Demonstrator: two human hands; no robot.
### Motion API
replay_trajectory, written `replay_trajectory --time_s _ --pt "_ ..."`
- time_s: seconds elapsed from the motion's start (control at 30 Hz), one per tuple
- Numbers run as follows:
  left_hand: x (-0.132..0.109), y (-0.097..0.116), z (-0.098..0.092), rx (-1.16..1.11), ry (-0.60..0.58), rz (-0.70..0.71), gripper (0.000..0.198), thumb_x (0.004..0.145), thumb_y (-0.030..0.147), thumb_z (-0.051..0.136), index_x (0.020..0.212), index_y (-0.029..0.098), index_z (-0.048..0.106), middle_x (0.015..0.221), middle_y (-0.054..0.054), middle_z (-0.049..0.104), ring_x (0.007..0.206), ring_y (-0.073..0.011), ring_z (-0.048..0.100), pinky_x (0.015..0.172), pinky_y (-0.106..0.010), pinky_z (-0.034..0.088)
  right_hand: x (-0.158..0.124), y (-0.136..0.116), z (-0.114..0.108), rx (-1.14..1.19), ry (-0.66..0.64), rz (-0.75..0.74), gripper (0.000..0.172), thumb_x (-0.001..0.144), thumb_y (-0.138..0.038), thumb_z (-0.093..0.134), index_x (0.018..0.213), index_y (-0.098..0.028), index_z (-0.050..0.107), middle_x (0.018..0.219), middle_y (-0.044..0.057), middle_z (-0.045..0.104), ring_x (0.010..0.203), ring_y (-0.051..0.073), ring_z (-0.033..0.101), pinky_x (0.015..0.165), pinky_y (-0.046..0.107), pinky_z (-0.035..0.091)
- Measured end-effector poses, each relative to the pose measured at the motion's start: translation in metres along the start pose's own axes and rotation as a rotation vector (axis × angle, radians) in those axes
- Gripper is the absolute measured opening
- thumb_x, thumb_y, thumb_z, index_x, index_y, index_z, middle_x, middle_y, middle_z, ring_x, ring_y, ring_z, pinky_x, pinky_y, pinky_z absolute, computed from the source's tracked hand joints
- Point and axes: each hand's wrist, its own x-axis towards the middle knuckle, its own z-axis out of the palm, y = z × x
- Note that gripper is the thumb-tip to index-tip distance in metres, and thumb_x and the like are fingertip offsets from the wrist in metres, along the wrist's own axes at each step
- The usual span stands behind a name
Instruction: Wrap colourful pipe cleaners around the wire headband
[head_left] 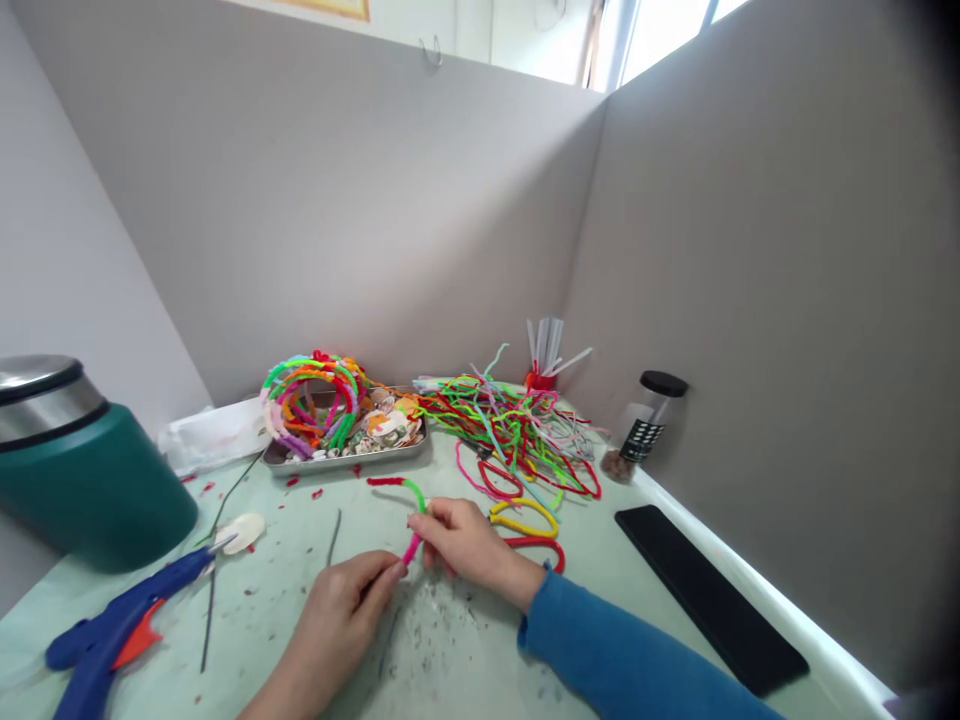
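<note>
Between my two hands is a pipe cleaner [412, 547] coloured red, green and pink; its red and green end curves up and to the left. My left hand [349, 605] pinches the lower pink end. The fingers of my right hand [457, 540] are closed on it near where green meets pink. Just right of that hand lie scissors with yellow [531, 518] and red handles, partly hidden by the hand and wrist. A thin dark strip [334, 537] rests on the table to the left.
A metal tray [352, 460] holds pipe-cleaner rings and shells. Loose pipe cleaners [510, 420] are heaped beside it. A blue glue gun [127, 620] and a green bottle [97, 490] stand left. Right are a black-lidded jar [645, 425] and a black slab [705, 590]. Grey partitions enclose the table.
</note>
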Motion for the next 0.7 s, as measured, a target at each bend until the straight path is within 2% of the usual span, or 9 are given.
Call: replay_trajectory --time_s 0.07,0.1,0.17,0.3,0.37,0.47,0.7 --pt "0.001 -0.001 0.0 -0.037 0.003 -0.041 0.037 0.086 0.04 0.037 0.062 0.018 0.056 0.052 0.002 0.05 0.051 -0.0121 0.047 0.051 -0.019 0.032 -0.001 -0.007 -0.015 -0.232 0.035 -0.077 0.037 0.085 -0.045 0.041 0.068 -0.016 0.056 0.056 -0.002 0.06 0.042 0.007 0.046 0.043 0.019 0.031" --pt "0.001 -0.001 0.0 -0.058 0.004 -0.054 0.037 0.085 0.04 0.038 0.062 0.018 0.056 0.052 0.002 0.05 0.051 -0.012 0.047 0.051 -0.019 0.032 -0.001 -0.012 -0.025 -0.379 0.089 -0.128 0.039 0.085 -0.045 0.041 0.065 -0.015 0.057 0.058 0.0 0.06 0.049 0.009 0.05 0.048 0.019 0.032" --pt "0.0 -0.001 0.0 -0.095 0.012 -0.067 0.036 0.085 0.04 0.04 0.063 0.018 0.058 0.053 0.002 0.05 0.052 -0.0121 0.047 0.052 -0.019 0.032 -0.002 -0.021 -0.047 -0.645 0.193 -0.139 0.038 0.086 -0.042 0.041 0.066 -0.016 0.06 0.063 0.002 0.062 0.058 0.011 0.053 0.053 0.021 0.032" --pt "-0.001 0.0 0.001 -0.139 0.021 -0.062 0.035 0.085 0.038 0.04 0.067 0.017 0.061 0.055 0.001 0.053 0.054 -0.0127 0.048 0.053 -0.02 0.032 -0.001 -0.03 -0.094 -1.081 0.358 0.076 0.031 0.085 -0.037 0.042 0.082 -0.015 0.063 0.079 0.01 0.066 0.073 0.019 0.059 0.061 0.026 0.035" --pt "0.0 0.001 0.001 -0.145 0.035 -0.059 0.035 0.085 0.037 0.04 0.067 0.017 0.062 0.055 0.001 0.054 0.054 -0.0126 0.047 0.053 -0.02 0.031 0.0 -0.026 -0.112 -1.218 0.375 0.212 0.031 0.084 -0.036 0.043 0.087 -0.014 0.064 0.087 0.015 0.066 0.082 0.025 0.06 0.066 0.03 0.037" --pt "-0.001 0.002 0.001 -0.119 0.046 -0.055 0.037 0.085 0.036 0.039 0.061 0.017 0.059 0.053 0.002 0.052 0.052 -0.0118 0.046 0.052 -0.02 0.03 0.003 -0.016 -0.128 -1.274 0.293 0.38 0.03 0.079 -0.034 0.049 0.092 -0.013 0.065 0.092 0.018 0.065 0.088 0.029 0.06 0.069 0.035 0.039" --pt "-0.002 0.001 0.002 -0.105 0.031 -0.044 0.033 0.084 0.033 0.041 0.063 0.017 0.062 0.053 0.001 0.055 0.052 -0.0121 0.047 0.052 -0.02 0.03 0.006 -0.002 -0.131 -1.257 0.217 0.411 0.024 0.074 -0.019 0.05 0.088 -0.012 0.068 0.091 0.019 0.066 0.085 0.03 0.062 0.066 0.035 0.041"
